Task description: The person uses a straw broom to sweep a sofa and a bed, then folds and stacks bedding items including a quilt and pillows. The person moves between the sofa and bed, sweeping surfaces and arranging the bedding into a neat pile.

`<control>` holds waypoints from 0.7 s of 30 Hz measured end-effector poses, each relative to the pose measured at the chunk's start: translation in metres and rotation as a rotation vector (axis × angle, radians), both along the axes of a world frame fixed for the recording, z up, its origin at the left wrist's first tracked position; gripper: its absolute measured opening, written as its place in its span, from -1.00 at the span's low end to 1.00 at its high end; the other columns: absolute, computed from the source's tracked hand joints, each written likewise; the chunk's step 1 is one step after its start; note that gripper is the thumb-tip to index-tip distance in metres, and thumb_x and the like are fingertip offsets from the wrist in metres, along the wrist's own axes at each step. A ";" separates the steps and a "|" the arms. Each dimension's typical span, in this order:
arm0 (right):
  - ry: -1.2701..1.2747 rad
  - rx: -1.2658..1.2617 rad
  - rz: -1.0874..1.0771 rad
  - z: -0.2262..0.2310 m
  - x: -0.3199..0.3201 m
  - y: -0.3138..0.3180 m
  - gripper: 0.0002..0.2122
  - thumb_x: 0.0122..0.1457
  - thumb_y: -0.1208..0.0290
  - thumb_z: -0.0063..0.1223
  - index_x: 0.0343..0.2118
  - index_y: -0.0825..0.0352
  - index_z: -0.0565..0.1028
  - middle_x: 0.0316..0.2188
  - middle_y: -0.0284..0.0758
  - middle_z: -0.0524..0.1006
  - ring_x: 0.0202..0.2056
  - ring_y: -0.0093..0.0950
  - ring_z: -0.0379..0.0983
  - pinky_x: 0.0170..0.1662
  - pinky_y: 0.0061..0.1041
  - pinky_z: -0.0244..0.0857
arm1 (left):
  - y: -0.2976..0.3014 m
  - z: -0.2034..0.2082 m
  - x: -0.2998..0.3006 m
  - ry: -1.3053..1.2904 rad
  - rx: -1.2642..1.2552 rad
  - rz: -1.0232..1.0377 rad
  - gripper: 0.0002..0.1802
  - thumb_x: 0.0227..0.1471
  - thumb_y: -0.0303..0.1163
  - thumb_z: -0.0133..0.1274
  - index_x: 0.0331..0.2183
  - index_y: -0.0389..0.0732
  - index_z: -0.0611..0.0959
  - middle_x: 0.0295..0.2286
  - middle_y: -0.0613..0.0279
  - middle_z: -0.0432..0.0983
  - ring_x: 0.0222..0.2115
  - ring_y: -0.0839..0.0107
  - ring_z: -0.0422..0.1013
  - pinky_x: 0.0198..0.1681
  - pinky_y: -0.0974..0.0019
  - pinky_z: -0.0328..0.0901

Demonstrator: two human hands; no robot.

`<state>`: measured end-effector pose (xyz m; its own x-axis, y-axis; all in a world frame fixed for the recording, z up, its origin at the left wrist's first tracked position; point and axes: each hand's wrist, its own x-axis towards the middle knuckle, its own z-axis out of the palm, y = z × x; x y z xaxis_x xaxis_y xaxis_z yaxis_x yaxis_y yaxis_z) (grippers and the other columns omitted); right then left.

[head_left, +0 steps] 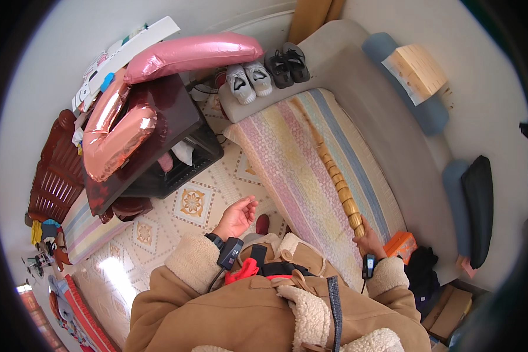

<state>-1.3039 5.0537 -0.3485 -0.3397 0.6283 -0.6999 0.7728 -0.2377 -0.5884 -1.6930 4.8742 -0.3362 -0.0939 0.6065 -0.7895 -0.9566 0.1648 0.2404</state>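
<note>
My right hand point(369, 240) is closed round the near end of a long golden-yellow stick point(341, 185), ringed with joints like bamboo. From my grip the stick runs away over the striped sofa cover point(276, 152), narrowing to a thin brownish far end. Whether its whole length rests on the cover, I cannot tell. My left hand point(237, 218) is held over the tiled floor with its palm turned up, fingers loosely bent and nothing in them. Each wrist carries a small dark device.
Grey sofa point(387, 123) on the right; white sneakers point(249, 82) and black shoes point(287, 64) at its far end. An orange box point(400, 245) lies beside my right wrist. Left, a dark table point(164, 117) bears pink foil balloons point(193, 56). A wooden chair point(58, 170) stands beyond.
</note>
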 end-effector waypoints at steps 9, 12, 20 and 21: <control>-0.064 -0.023 0.336 -0.013 -0.028 -0.060 -0.21 -0.27 0.37 0.11 0.13 0.10 0.02 -0.47 0.02 0.45 -0.38 -0.11 0.40 -0.29 -0.32 0.27 | 0.008 -0.032 -0.011 0.055 -0.063 -0.213 -0.87 -0.09 -0.41 0.08 -0.38 -0.15 0.54 -0.49 0.33 0.45 -0.54 0.61 0.33 -0.48 0.58 0.24; -0.043 -0.080 0.451 0.004 -0.025 -0.084 -0.19 -0.27 0.41 0.08 0.15 0.02 -0.01 -0.51 -0.01 0.44 -0.44 -0.15 0.40 -0.32 -0.34 0.27 | 0.013 -0.048 -0.023 0.117 -0.120 -0.241 -0.87 -0.09 -0.38 0.09 -0.39 -0.11 0.53 -0.50 0.33 0.44 -0.55 0.60 0.32 -0.51 0.58 0.23; -0.092 -0.036 0.151 0.031 0.028 -0.136 -0.19 -0.27 0.46 0.10 0.15 0.05 0.02 -0.39 -0.08 0.44 -0.38 -0.19 0.40 -0.29 -0.35 0.27 | 0.011 -0.089 -0.069 0.139 -0.176 -0.252 -0.89 -0.10 -0.38 0.09 -0.44 -0.11 0.51 -0.49 0.35 0.45 -0.55 0.61 0.34 -0.50 0.56 0.26; -0.085 -0.014 0.025 0.029 0.037 -0.144 -0.20 -0.26 0.48 0.09 0.15 0.05 0.02 -0.44 -0.10 0.44 -0.41 -0.25 0.41 -0.33 -0.38 0.28 | 0.010 -0.092 -0.071 0.127 -0.174 -0.263 -0.90 -0.10 -0.38 0.08 -0.44 -0.11 0.50 -0.50 0.35 0.45 -0.55 0.61 0.34 -0.50 0.56 0.26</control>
